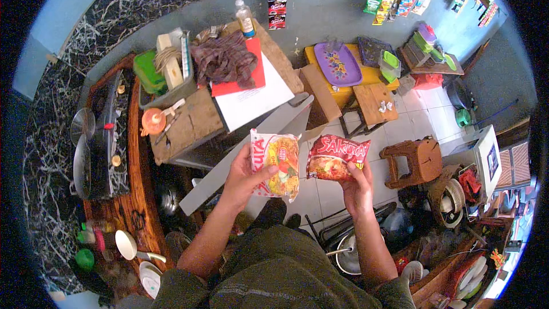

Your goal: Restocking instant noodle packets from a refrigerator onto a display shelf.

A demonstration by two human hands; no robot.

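Note:
My left hand [244,178] grips a white and yellow packet of instant noodles [281,159] by its left side, thumb across the front. In my right hand [358,189] is a red packet of Sakura instant noodles [332,159], pinched at its lower right corner. Both packets face up at me, side by side with a narrow gap between them. They look sealed and are held in the air above the tiled floor, in front of my body. The fingers behind each packet are hidden.
A wooden table [195,137] at left bears a grey bin, a crumpled cloth [225,60], a red folder and paper. A cardboard box [321,98], small wooden table [375,103] and brown plastic stool [411,161] stand ahead and right. Sachet strips [278,0] hang on the wall.

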